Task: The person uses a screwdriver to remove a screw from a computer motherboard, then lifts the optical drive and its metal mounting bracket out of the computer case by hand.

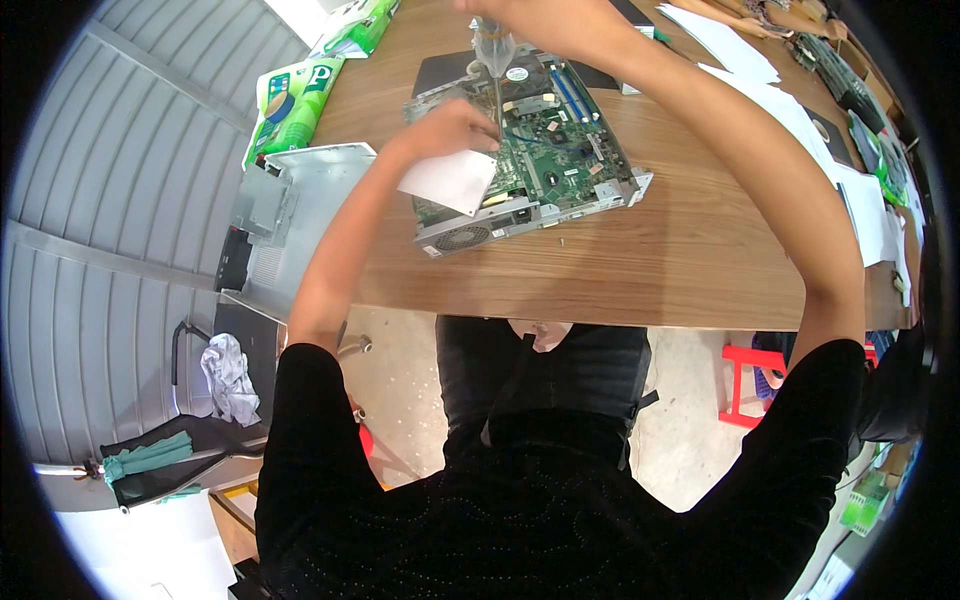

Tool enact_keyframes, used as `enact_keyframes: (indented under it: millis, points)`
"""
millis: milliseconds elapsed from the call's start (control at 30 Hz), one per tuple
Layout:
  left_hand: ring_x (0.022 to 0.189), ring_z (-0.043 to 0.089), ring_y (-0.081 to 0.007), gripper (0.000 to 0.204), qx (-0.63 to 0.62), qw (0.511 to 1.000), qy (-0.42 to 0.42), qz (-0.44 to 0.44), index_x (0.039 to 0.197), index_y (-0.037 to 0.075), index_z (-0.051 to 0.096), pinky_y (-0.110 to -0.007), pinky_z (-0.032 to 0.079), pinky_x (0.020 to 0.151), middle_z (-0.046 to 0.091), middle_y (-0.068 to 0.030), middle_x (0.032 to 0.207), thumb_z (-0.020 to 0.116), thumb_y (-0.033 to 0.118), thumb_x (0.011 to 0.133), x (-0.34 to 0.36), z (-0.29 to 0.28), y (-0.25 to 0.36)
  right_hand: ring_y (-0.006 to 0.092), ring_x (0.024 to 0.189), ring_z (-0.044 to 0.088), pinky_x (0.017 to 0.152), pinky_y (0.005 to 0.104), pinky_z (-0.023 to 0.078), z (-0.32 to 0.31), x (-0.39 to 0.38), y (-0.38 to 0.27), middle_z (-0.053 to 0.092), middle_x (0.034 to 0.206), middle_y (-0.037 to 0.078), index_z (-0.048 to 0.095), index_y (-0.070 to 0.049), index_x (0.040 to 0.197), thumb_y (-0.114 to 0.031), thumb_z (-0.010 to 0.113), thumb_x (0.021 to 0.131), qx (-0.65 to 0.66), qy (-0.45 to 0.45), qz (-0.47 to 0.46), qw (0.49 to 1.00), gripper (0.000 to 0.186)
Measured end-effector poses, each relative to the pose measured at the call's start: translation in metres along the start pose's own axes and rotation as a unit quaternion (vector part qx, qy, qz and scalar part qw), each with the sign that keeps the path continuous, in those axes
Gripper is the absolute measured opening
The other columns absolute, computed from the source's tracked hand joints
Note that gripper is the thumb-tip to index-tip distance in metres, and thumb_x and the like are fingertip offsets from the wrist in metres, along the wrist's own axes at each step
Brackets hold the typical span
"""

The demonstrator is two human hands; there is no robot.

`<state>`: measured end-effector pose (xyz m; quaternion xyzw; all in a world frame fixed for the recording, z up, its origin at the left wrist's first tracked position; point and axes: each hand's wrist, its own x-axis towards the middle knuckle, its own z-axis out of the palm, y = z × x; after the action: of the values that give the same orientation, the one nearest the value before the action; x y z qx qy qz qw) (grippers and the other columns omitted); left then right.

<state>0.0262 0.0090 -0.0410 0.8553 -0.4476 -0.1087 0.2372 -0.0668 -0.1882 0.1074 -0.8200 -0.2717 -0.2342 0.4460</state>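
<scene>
An opened desktop computer chassis with a green motherboard lies on the wooden table in front of me. My right hand, partly cut off by the upper edge, is closed on a screwdriver with a clear handle. The screwdriver stands nearly upright, its thin shaft pointing down into the chassis. Beside the shaft's lower end, my left hand has its fingers pinched together close over the board; what they hold, if anything, is hidden. A white sheet lies under that hand, over the left part of the chassis.
A metal case cover sits at the table's left edge. Behind it are green-and-white packages with a roll of tape on them. A small screw lies before the chassis. Papers and a keyboard are at right, near another person's hands.
</scene>
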Motion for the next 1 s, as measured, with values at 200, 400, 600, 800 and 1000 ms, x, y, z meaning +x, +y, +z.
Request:
enact_keyframes:
  millis: [200, 400, 600, 800, 1000]
  points:
    - [0.076, 0.066, -0.0206, 0.02, 0.003, 1.0, 0.001, 0.031, 0.094, 0.002, 0.073, -0.032, 0.05, 0.073, 0.071, -0.0126, 0.085, 0.075, 0.015, 0.079, 0.013, 0.003, 0.002, 0.0193, 0.066, 0.062, 0.059, 0.0347, 0.049, -0.034, -0.006, -0.018, 0.062, 0.077, 0.014, 0.053, -0.002, 0.112, -0.009, 0.068, 0.083, -0.088, 0.044, 0.028, 0.995, 0.034]
    - [0.079, 0.066, -0.0292, 0.016, 0.077, 0.996, 0.017, 0.029, 0.086, 0.006, 0.074, -0.038, 0.05, 0.072, 0.07, -0.012, 0.085, 0.073, 0.018, 0.076, 0.015, 0.004, 0.007, 0.0125, 0.074, 0.061, 0.064, 0.0281, 0.051, -0.06, -0.044, -0.022, 0.062, 0.086, 0.006, 0.052, -0.002, 0.116, -0.008, 0.067, 0.086, 0.012, 0.076, 0.035, 0.996, 0.034]
    - [0.074, 0.066, -0.0265, 0.015, 0.086, 0.996, 0.031, -0.024, 0.089, 0.005, 0.074, -0.037, 0.051, 0.07, 0.071, -0.0125, 0.083, 0.073, 0.015, 0.078, 0.008, 0.007, 0.013, 0.0173, 0.099, 0.061, 0.089, 0.0324, 0.048, -0.087, -0.14, 0.005, 0.065, 0.114, 0.01, 0.049, -0.008, 0.135, -0.02, 0.07, 0.085, 0.081, 0.135, 0.147, 0.977, 0.056]
    - [0.076, 0.064, -0.0309, 0.014, 0.287, 0.958, 0.016, -0.007, 0.086, 0.009, 0.071, -0.042, 0.051, 0.067, 0.069, -0.0074, 0.081, 0.064, 0.02, 0.084, 0.01, 0.006, 0.038, 0.016, 0.092, 0.059, 0.082, 0.0303, 0.049, -0.072, -0.29, 0.08, 0.06, 0.106, 0.008, 0.046, -0.006, 0.137, -0.02, 0.062, 0.091, 0.218, 0.369, 0.336, 0.839, 0.05]
    - [0.079, 0.064, -0.0306, 0.013, 0.308, 0.95, -0.018, 0.055, 0.086, 0.009, 0.069, -0.045, 0.05, 0.067, 0.069, -0.0084, 0.084, 0.061, 0.019, 0.085, 0.013, 0.004, 0.04, 0.0171, 0.087, 0.061, 0.075, 0.0309, 0.051, -0.039, -0.347, 0.089, 0.061, 0.102, 0.01, 0.046, -0.005, 0.134, -0.014, 0.062, 0.091, 0.3, 0.402, 0.361, 0.786, 0.047]
